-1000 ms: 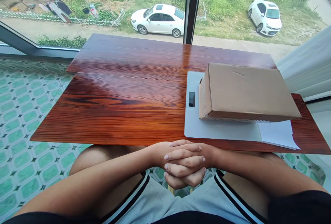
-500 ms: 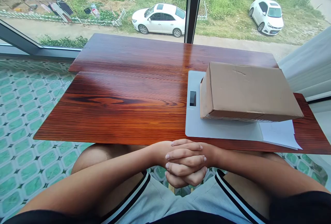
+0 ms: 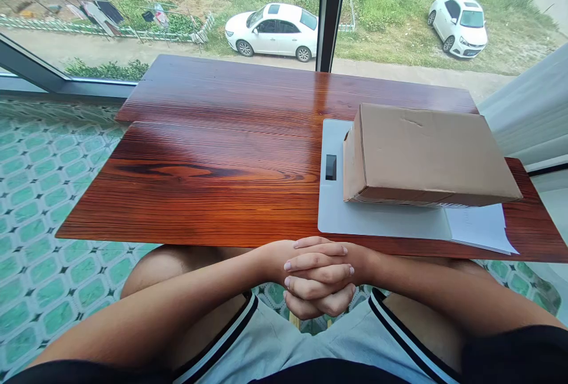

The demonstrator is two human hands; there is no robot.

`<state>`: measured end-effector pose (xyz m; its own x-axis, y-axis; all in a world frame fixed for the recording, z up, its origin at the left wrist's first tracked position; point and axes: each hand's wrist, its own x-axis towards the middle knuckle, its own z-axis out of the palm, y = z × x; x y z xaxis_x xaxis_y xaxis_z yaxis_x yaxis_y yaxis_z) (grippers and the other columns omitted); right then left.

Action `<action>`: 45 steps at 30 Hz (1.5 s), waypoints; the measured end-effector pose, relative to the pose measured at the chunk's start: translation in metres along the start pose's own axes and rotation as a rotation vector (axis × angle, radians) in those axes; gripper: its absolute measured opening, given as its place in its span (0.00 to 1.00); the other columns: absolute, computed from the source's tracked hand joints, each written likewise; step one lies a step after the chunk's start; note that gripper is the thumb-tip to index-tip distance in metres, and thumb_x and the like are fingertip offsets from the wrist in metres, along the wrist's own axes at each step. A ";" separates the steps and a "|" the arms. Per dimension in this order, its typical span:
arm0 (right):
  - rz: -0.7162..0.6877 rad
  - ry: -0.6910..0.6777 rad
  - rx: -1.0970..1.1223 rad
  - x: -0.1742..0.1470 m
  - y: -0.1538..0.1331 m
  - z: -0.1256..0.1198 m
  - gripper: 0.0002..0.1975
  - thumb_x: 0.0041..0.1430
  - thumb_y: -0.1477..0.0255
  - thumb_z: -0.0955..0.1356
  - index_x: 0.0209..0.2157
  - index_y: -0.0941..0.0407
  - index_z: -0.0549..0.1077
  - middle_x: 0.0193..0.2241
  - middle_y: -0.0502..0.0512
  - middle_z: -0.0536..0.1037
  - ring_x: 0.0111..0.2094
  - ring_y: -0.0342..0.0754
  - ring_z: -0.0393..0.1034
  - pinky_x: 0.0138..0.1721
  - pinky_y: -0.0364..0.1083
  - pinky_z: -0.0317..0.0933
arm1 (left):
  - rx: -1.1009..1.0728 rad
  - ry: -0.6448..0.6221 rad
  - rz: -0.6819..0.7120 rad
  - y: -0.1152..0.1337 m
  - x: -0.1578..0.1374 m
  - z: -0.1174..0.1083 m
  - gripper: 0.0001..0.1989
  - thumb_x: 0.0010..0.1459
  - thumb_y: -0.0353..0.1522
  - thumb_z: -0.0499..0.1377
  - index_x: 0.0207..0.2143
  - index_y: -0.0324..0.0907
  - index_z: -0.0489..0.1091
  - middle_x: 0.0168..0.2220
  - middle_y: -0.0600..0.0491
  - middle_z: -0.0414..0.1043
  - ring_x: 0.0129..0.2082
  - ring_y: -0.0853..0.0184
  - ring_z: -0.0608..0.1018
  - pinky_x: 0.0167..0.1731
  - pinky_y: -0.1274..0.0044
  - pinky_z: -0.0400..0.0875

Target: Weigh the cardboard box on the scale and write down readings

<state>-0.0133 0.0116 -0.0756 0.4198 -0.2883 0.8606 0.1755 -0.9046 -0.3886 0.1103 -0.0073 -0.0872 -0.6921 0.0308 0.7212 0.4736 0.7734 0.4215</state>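
Observation:
My left hand (image 3: 284,258) and my right hand (image 3: 357,258) are clasped together, fingers interlaced, just off the table's front edge and above my lap. Each one is closed around the other, and no object shows between them. The palms are hidden. Nearest to them on the table lies a flat white panel with a small dark display, like a scale (image 3: 381,221). A closed brown cardboard box (image 3: 435,153) rests on it, overhanging to the right. White sheets of paper (image 3: 481,230) stick out below the box at the right.
The glossy red-brown wooden table (image 3: 213,189) has a seam between its boards. Behind it stands a window with a dark frame post (image 3: 326,17); two white cars are parked outside. A white curtain (image 3: 532,106) hangs at the right. Green patterned tiles (image 3: 39,206) cover the floor.
The view has shifted very slightly. My hands stay clasped in the same place, and the box has not moved.

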 end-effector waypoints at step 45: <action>-0.046 -0.165 -0.025 -0.006 0.006 -0.013 0.28 0.49 0.69 0.79 0.53 0.47 0.75 0.41 0.61 0.79 0.45 0.63 0.80 0.43 0.59 0.77 | -0.085 0.136 -0.736 0.045 -0.001 0.007 0.18 0.63 0.41 0.64 0.55 0.67 0.77 0.61 0.53 0.73 0.65 0.45 0.68 0.35 0.75 0.82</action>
<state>-0.0266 0.0038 -0.0782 0.5527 -0.1929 0.8107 0.1764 -0.9237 -0.3401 0.1286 0.0324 -0.0727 -0.7755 -0.5577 0.2958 -0.0410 0.5120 0.8580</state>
